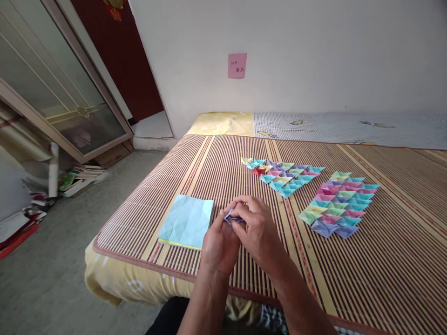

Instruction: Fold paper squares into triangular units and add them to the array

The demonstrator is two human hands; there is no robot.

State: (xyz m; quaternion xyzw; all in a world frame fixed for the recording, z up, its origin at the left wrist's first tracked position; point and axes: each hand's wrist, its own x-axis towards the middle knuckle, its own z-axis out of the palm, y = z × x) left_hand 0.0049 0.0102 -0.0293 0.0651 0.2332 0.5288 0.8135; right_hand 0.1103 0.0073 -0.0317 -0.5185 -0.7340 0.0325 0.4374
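Observation:
Between my two hands is a small purple folded paper boat (233, 217), partly covered by fingers. My left hand (220, 244) cups it from below and behind, its fingers closed around the far side. From the right, my right hand (256, 223) pinches the paper with thumb and fingertips. Left of my hands lies a stack of light blue paper sheets (186, 219) with crease lines and a yellow edge showing. Rows of coloured paper boats (279, 174) stand beyond my hands, and a second group of paper boats (338, 204) stands to the right.
Everything rests on a bamboo mat (157, 200) over a bed with yellow cloth (139, 281) hanging at its near edge. A pink note (237, 65) is stuck to the white wall. Books (82, 174) lie on the floor by a glass-paned door (59, 79).

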